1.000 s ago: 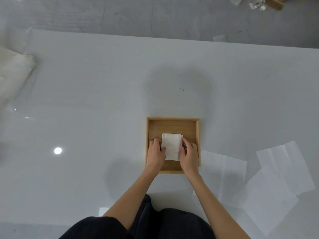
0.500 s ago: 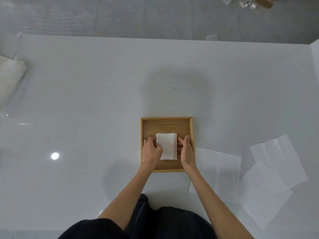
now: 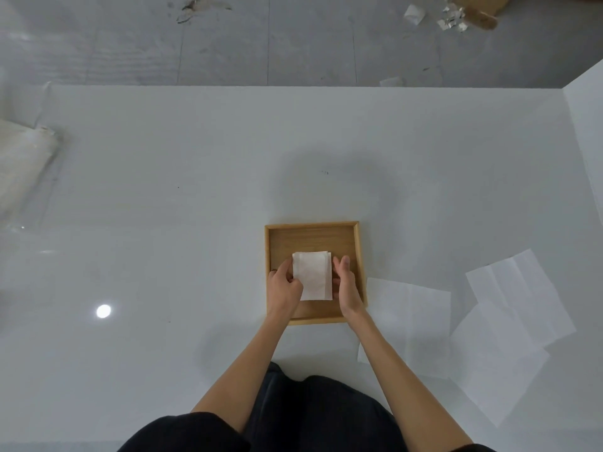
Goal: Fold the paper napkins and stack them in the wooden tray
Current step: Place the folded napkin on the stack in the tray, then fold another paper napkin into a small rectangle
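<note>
— Where are my hands?
— Your left hand (image 3: 283, 288) pinches the left edge of the folded napkins (image 3: 312, 275); your right hand (image 3: 348, 285) presses relaxed fingers against their right edge.
— And where do they sit?
— Inside the wooden tray (image 3: 313, 225), near the bench's (image 3: 195, 190) near edge. Unfolded napkins (image 3: 408, 316) lie toward its right edge.

tray (image 3: 311, 238): matt wood | napkins (image 3: 313, 275): soft paper | table (image 3: 163, 190): glossy white (lamp glare)
</note>
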`<action>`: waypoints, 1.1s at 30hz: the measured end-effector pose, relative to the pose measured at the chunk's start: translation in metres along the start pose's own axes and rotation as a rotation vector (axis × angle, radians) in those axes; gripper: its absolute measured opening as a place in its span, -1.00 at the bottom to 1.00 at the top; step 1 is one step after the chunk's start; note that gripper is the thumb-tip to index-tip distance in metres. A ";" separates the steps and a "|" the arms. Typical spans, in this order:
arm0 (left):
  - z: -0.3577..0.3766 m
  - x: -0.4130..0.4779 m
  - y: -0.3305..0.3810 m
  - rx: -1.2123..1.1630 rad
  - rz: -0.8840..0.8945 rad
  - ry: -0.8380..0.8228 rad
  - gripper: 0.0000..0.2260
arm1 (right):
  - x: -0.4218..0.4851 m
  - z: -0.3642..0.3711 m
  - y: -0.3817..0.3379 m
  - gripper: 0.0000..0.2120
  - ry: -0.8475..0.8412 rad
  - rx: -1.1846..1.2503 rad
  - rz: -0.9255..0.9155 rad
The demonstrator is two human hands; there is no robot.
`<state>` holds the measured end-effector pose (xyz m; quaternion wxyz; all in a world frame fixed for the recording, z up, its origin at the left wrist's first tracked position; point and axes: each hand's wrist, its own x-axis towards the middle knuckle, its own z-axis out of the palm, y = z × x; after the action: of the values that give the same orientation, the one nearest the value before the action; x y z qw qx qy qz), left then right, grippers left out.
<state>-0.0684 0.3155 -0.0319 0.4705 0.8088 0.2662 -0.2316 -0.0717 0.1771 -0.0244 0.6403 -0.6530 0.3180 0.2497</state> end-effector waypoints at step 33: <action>0.222 -0.039 0.100 1.088 0.656 -0.379 -0.66 | -0.105 -0.175 0.137 -0.56 0.685 -0.013 0.691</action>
<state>-0.0604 0.0694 -0.0443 0.0797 0.9153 -0.2361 -0.3164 -0.2572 0.0163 -0.0310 0.3743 -0.5576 0.7074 0.2204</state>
